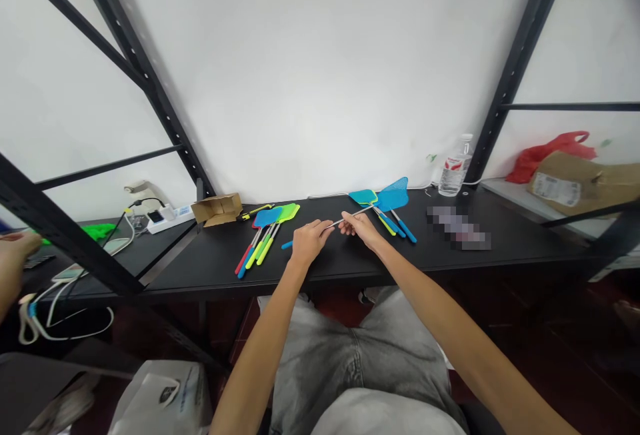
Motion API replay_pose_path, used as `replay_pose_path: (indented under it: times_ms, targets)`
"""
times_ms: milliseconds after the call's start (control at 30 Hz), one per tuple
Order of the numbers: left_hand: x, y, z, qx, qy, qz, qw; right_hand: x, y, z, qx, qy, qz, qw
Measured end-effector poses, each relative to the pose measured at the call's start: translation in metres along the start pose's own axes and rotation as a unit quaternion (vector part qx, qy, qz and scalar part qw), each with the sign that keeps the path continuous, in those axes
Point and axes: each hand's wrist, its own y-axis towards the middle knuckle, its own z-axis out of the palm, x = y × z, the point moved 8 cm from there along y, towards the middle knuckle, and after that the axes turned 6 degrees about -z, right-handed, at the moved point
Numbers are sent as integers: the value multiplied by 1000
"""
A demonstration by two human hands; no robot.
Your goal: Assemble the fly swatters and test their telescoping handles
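A blue fly swatter with a thin metal rod is held across the table in both hands. My left hand is closed around its lower part, and the blue handle end sticks out to the left. My right hand pinches the rod nearer the swatter's head, which points up and right. Beyond my right hand lie a few more fly swatters with blue and yellow-green handles, partly covered by the held one. Left of my left hand rests a fanned pile of fly swatters with red, blue and yellow-green handles.
On the black table are an open cardboard box, a yellow utility knife, a water bottle and a blurred item. Black rack posts stand at both sides. Another person's hand shows at far left.
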Motion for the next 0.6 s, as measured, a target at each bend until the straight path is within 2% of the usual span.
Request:
replay_pose_path:
  times_ms: [267,600]
  targets:
    - [4,2,2,52,-58,-24,997,2,-1,-9,-49,11,-13,999]
    - [21,0,-7,57,-46,-43,996,1,0,-20,-104,58,-22,993]
